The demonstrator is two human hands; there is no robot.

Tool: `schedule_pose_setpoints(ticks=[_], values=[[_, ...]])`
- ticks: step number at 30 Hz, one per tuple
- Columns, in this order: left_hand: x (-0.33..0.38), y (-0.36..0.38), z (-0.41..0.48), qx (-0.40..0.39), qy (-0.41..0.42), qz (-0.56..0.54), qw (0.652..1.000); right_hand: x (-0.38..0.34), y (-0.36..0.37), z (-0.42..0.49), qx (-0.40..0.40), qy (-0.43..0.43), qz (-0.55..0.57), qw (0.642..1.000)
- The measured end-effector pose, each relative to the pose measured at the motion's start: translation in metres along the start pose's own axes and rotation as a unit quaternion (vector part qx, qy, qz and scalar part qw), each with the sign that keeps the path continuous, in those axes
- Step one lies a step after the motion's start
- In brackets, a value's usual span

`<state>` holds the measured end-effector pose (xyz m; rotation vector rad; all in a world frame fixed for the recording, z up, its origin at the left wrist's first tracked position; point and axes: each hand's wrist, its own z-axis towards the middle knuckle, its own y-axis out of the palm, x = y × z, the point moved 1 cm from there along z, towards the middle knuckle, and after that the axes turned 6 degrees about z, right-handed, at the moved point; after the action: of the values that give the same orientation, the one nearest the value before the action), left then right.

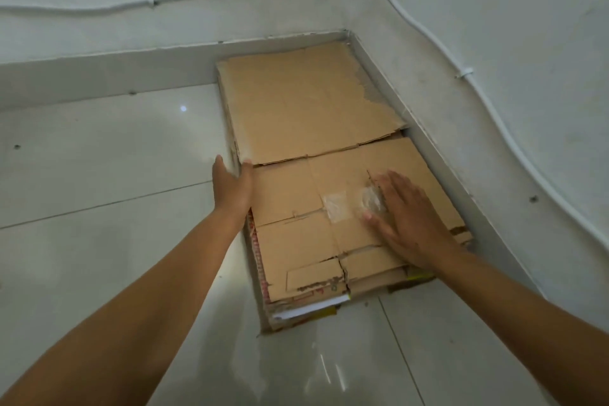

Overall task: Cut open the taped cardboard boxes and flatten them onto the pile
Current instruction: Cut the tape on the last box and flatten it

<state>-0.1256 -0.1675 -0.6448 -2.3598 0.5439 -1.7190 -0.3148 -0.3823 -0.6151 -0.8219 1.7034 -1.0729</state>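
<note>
Pile of flattened cardboard lies on tiled floor, tucked into wall corner. My right hand flat, fingers spread, pressing top sheet beside tape patch. My left hand open against pile's left edge, gripping nothing.

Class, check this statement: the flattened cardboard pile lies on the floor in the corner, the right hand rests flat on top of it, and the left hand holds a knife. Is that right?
One detail is wrong. The head view shows the left hand empty and open, pressed against the side edge of the flattened cardboard pile. The rest stands: the pile lies in the corner and the right hand rests flat on top.
</note>
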Motion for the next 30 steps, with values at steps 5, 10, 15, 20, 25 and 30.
schedule_pose_setpoints(ticks=[5,10,15,20,25,30], values=[[-0.01,0.003,-0.007,-0.113,-0.074,-0.09,0.987,0.011,0.001,-0.002,-0.043,0.046,-0.038,0.997],[-0.001,0.0,-0.017,-0.14,-0.028,0.014,0.99,0.011,-0.005,-0.003,-0.069,0.025,-0.068,0.995],[-0.012,0.01,-0.085,-0.167,0.22,0.376,0.884,0.008,-0.01,-0.017,-0.087,-0.046,-0.066,0.993],[-0.066,0.003,-0.146,-0.169,0.459,0.567,0.663,0.012,0.008,-0.042,-0.094,-0.172,-0.211,0.958],[-0.071,0.001,-0.131,-0.108,0.44,0.611,0.65,0.01,0.021,-0.042,-0.096,-0.144,-0.267,0.948],[-0.079,0.006,-0.132,-0.13,0.432,0.593,0.666,0.009,0.022,-0.034,-0.124,-0.117,-0.267,0.949]])
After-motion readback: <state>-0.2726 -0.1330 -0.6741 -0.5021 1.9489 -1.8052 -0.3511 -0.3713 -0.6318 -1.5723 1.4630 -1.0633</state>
